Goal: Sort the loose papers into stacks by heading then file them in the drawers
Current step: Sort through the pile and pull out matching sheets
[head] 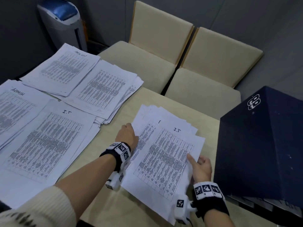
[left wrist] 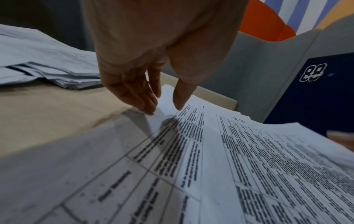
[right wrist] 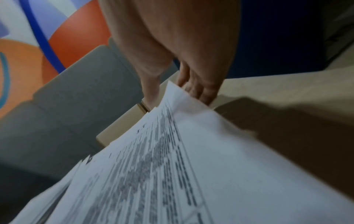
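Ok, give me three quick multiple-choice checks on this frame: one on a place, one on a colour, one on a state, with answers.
1. Where does the fanned pile headed I.T lie?
A. on the table beside the dark blue box
B. on a chair seat
C. on top of the ADMIN stack

2. What colour are the two chairs behind the table?
A. red
B. cream
C. black

3. What is the right hand doing?
A. hanging idle off the table
B. holding the pile's right edge, thumb on top
C. opening a drawer

Answers:
1 A: the head view shows the pile on the table, left of the dark blue box.
2 B: both seats and backs are cream.
3 B: its thumb lies on the top sheet with the fingers under the edge, while the left hand holds the far left edge.
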Tool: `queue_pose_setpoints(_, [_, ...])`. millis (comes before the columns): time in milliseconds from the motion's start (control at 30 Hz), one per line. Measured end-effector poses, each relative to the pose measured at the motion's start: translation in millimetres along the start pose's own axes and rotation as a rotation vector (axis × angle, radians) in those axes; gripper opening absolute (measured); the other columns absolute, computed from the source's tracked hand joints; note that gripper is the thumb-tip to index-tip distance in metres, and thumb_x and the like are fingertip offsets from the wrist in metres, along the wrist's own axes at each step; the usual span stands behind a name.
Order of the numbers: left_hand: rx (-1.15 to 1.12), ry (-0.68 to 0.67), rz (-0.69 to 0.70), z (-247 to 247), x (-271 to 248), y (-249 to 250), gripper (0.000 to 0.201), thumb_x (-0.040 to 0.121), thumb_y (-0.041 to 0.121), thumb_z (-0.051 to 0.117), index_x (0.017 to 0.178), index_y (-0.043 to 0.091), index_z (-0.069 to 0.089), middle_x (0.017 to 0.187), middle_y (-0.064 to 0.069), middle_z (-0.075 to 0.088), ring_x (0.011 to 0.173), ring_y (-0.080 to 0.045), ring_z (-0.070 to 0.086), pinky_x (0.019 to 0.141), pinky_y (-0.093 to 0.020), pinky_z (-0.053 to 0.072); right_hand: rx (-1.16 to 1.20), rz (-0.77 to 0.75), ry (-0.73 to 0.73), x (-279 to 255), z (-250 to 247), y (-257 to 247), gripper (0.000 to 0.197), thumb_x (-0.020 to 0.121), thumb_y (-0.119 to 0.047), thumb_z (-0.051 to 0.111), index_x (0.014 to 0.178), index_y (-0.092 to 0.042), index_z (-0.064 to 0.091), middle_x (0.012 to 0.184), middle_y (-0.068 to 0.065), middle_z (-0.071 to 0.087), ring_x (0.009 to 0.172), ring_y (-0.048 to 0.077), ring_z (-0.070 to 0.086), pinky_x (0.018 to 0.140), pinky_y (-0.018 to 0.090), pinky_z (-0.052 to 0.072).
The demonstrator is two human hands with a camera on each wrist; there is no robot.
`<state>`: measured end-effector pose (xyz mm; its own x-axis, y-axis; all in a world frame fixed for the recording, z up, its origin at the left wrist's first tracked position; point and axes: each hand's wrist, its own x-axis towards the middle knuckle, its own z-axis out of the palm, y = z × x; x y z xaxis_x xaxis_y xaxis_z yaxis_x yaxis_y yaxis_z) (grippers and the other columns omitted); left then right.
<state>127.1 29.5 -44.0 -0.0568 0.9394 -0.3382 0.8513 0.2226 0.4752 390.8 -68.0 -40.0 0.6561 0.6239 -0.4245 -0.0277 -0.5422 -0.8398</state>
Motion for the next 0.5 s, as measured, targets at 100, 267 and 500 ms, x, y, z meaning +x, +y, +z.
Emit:
queue_pose_setpoints(100, [0.037, -0.063, -0.039, 7.7, 0.8, 0.9, 0.069, 0.084, 0.040, 0.074, 0.127, 0.000, 0.037, 0.126, -0.016, 0.048, 0.111, -0.031, 0.055, 0.087, -0.035, 0.048, -0.057, 0.184, -0.244, 1.0, -4.9, 5.6, 0.032, 0.080, 0.007, 0.074, 0.109, -0.004, 0.066, 0.101, 0.010, 0.074, 0.090, 0.027, 0.070, 0.090, 0.043, 0.055])
queue_pose_setpoints(267, [0.156, 0.050, -0.055, 14.2, 3.7, -5.4, 0.070, 0.083, 0.052, 0.069, 0.123, 0.003, 0.040, 0.121, -0.013, 0.047, 0.111, -0.028, 0.049, 0.090, -0.038, 0.049, 0.109, 0.289, -0.251, -4.8, -9.5, 10.4, 0.022, 0.079, 0.014, 0.058, 0.095, 0.005, 0.070, 0.092, 0.024, 0.073, 0.081, 0.036, 0.071, 0.074, 0.042, 0.058])
queue_pose_setpoints(500, [-0.003, -0.136, -0.097, -4.7, 8.6, -12.2, 0.045, 0.082, 0.040, 0.075, 0.103, 0.009, 0.050, 0.097, -0.009, 0.060, 0.086, -0.026, 0.061, 0.064, -0.032, 0.047, 0.292, 0.388, -0.204, -9.8, -0.4, 19.9, 0.018, 0.079, 0.007, 0.057, 0.094, 0.007, 0.066, 0.090, 0.020, 0.070, 0.083, 0.035, 0.067, 0.067, 0.037, 0.052])
